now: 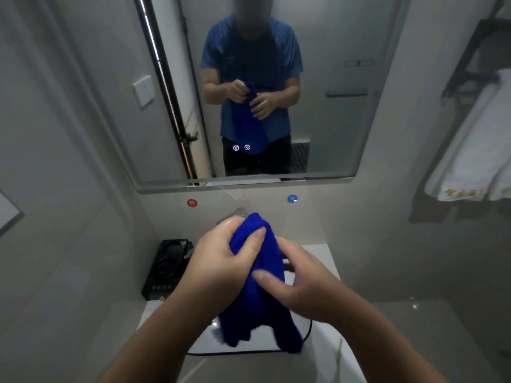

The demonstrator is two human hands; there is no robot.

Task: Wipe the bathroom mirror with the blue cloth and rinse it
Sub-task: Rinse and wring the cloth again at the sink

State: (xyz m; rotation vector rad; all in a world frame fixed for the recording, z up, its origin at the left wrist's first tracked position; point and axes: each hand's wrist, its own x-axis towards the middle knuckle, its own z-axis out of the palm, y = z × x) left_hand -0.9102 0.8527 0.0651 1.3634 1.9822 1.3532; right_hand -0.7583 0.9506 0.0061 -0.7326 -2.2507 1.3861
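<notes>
I see the bunched deep-blue terry cloth (pixel 260 294) over the white rectangular basin (pixel 320 254), loose end hanging down. Left hand (pixel 218 264) grips its top, thumb pressed across; right hand (pixel 304 286) curls round the middle. Chrome tap (pixel 235 214) just behind, frameless wall mirror (pixel 331 106) above, black plastic tray (pixel 168 266) at worktop's left edge

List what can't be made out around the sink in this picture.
Tap: head view, mostly hidden behind the left hand and blue cloth; running water cannot be told.
Sink: mostly covered by the blue cloth and right hand.
Black tray: contents too dark.
Towel: cut by right edge, print blurred.
</notes>
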